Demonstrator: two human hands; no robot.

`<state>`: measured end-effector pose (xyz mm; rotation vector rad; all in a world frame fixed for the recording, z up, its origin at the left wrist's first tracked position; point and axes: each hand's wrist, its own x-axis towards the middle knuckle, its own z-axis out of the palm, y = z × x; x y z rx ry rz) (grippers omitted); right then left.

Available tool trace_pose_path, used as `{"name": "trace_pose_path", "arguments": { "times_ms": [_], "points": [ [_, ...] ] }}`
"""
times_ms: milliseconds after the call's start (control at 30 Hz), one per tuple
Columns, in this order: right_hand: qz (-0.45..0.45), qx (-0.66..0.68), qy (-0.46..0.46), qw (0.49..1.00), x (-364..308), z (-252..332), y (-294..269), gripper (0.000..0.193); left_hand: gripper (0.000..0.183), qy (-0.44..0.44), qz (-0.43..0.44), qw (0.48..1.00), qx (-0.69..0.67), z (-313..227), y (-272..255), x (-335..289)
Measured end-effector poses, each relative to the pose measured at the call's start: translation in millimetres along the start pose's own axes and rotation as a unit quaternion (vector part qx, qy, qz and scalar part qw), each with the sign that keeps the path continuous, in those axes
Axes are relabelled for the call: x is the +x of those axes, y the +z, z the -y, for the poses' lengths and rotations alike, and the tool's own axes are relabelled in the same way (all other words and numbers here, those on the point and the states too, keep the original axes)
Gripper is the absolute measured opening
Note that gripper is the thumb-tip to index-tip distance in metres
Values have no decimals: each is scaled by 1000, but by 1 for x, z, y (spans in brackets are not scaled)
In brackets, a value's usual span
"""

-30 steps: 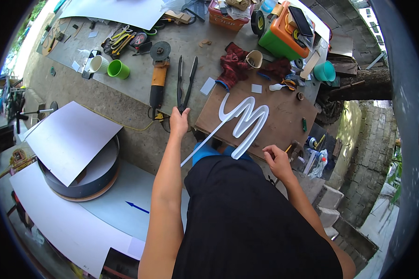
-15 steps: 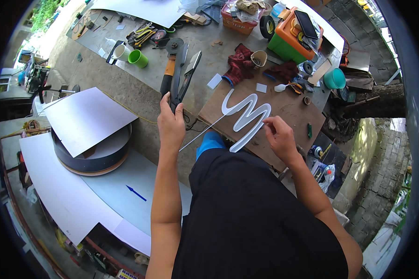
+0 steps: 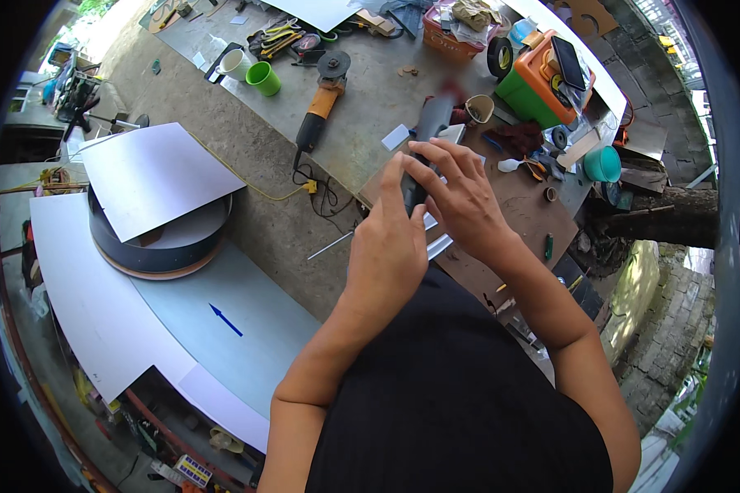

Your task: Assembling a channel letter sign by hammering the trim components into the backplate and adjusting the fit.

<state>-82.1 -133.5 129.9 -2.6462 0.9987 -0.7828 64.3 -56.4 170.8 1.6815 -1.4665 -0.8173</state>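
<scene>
In front of my body, both hands are at a long dark-grey, two-armed tool (image 3: 436, 122). Its far end is blurred and its exact kind cannot be made out. My left hand (image 3: 389, 251) is closed around its near part, thumb toward me. From the right, my right hand (image 3: 467, 200) curls its fingers over the same part. Beneath the hands lies the white zigzag-shaped piece (image 3: 440, 246), largely hidden, on a brown board (image 3: 514, 218). An orange-and-black angle grinder (image 3: 321, 111) rests on the table to the left of the tool.
Beyond the grinder are a green cup (image 3: 263, 80) and a white mug (image 3: 235, 64). A green-and-orange box (image 3: 528, 90) and a teal cup (image 3: 603, 164) stand at right. A cable (image 3: 325, 197) hangs by the table edge. White sheet (image 3: 160, 177) covers a round drum at left.
My left hand has brought the two-armed tool rightward from beside the grinder to above the white piece. My right hand has left the white piece and come onto the tool.
</scene>
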Motion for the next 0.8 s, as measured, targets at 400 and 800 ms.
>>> {"name": "trace_pose_path", "arguments": {
  "times_ms": [400, 800],
  "points": [
    [112, 141, 143, 973, -23, -27, -38, 45, 64, 60, 193, 968, -149, -18, 32, -16],
    [161, 232, 191, 940, -22, -68, -13, 49, 37, -70, 112, 991, 0, 181, 43, 13]
  ]
}}
